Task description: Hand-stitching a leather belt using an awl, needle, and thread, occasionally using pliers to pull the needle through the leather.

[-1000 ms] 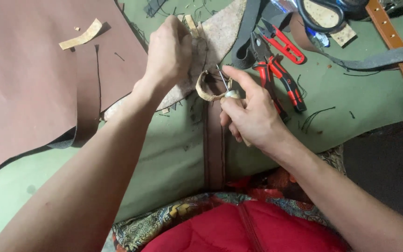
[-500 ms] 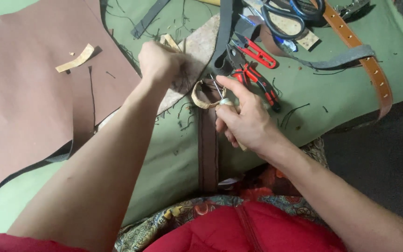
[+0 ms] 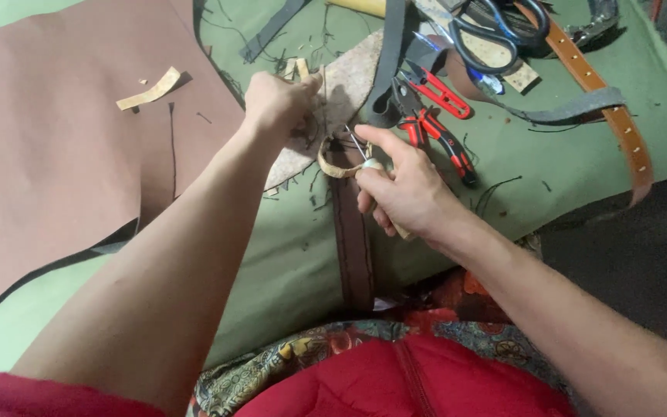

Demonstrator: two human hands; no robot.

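Right hand (image 3: 403, 193) grips a wooden-handled edge tool (image 3: 366, 158), peeling a tan curl (image 3: 333, 164) off the brown strap (image 3: 351, 239) running toward 6 o'clock. Left hand (image 3: 275, 100), closed, pins the strap's far end at 11 o'clock on the green worktop (image 3: 573, 162). Best kept at a low, steady angle; red pliers (image 3: 438, 131) lie at 2 o'clock.

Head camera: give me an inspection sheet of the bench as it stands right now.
Surface: green mat, partly covered by a large brown leather sheet.
Job's things: dark brown strap running toward the person; a pale curl of trimmed leather at its far end.
Clutter: red-handled pliers, black scissors, tan belt with holes, grey strips, tan offcut, thread scraps.
Grippers: left hand presses down the strap's far end; right hand grips a wooden-handled metal-tipped tool at the curl.
Cables: nothing seen.
Surroundings: red garment and patterned cloth at the near edge; dark floor to the right.
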